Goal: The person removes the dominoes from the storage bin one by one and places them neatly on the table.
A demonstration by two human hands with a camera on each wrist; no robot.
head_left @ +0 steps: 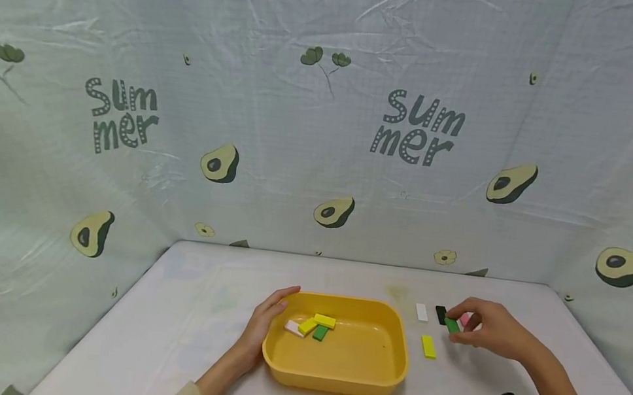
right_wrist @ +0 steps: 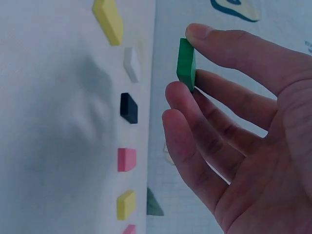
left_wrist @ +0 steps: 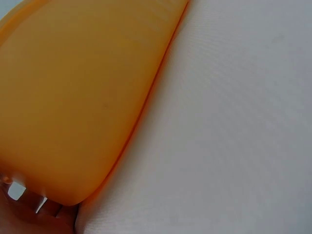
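The head view shows, nearest the person, two sleeved forearms reaching onto a pale table [head_left: 172, 311] inside a tent of cloth printed with avocados and the word "Summer". The left hand [head_left: 268, 320] rests against the left wall of a yellow tray [head_left: 355, 367], its fingers lying straight along the rim and curled round nothing; the left wrist view shows only the tray's orange-yellow outer wall [left_wrist: 78, 97] close against the table cloth, with a bit of that hand at the bottom corner. Inside the tray, toward its left end, lie four small blocks touching one another: a white one [head_left: 293, 327], two yellow ones [head_left: 308, 325] [head_left: 325, 320] and a green one [head_left: 320, 333]. To the right of the tray, on the table, a yellow block [head_left: 428, 346] lies nearest, with a white block [head_left: 422, 312] and a black block [head_left: 440, 314] farther back. The right hand [head_left: 490, 329] hovers just beside these and pinches a green block [head_left: 452, 325]; the right wrist view shows that block [right_wrist: 186, 65] held on edge between the thumb tip and a fingertip [right_wrist: 176, 95], clear of the table. A pink block [head_left: 464, 319] shows just behind it. In the right wrist view, more blocks sit in a loose row on the table: yellow, white, black, pink and yellow.
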